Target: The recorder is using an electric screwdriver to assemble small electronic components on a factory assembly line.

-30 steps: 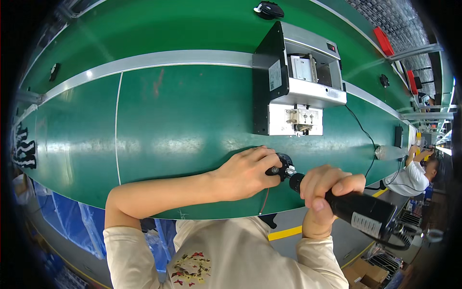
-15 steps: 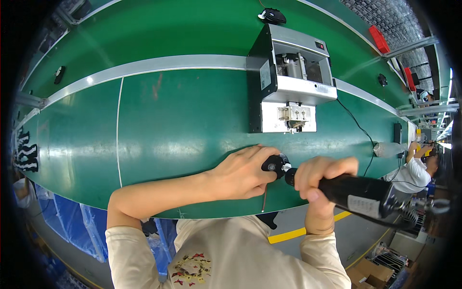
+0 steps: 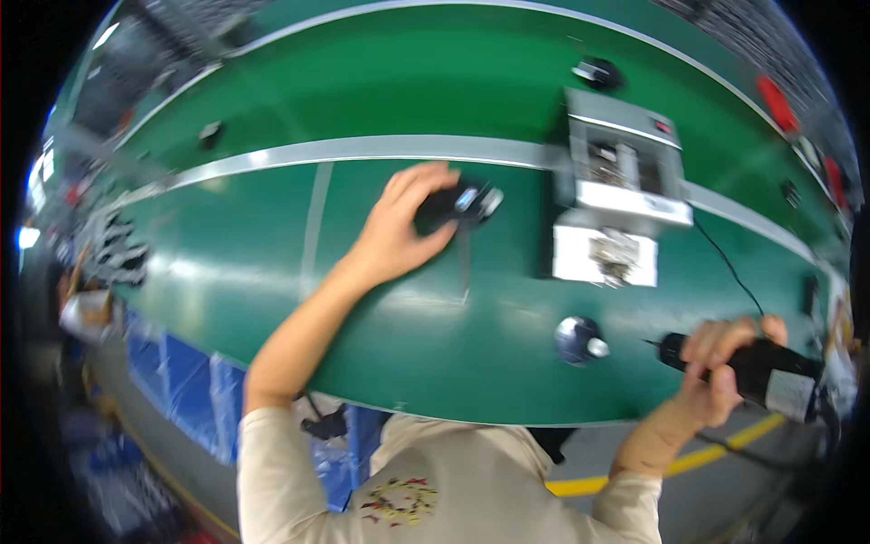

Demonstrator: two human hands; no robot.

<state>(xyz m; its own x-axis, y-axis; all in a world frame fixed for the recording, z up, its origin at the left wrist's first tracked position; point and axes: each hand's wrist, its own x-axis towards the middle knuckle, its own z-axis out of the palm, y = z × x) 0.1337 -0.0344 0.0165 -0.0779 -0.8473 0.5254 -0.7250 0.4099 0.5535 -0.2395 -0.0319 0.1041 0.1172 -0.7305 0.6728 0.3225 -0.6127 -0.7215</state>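
Note:
My left hand (image 3: pixel 391 234) curls around a black rounded part (image 3: pixel 442 208) with a pale bit at its right end, over the bench left of the machine. A thin wire hangs down from that part toward the bench. In my right hand (image 3: pixel 716 364) is a black electric screwdriver (image 3: pixel 768 370), held nearly level with its bit to the left. Between the bit and the machine's front lies a small round dark part (image 3: pixel 578 341) with a white piece on its right side. Motion blur hides the finer details of both parts.
A grey and black bench machine (image 3: pixel 625 186) stands on the green bench (image 3: pixel 408 358), a metal fixture at its front. Behind, a mouse-like black item (image 3: pixel 600 72) rests on the green belt. Dark and white parts (image 3: pixel 120 254) lie at the far left. A black cable (image 3: pixel 729 258) runs right.
My left hand has moved away and left, with the black part in it. My right hand has drawn the screwdriver to the right. The round dark part now shows on the bench; the view has shifted.

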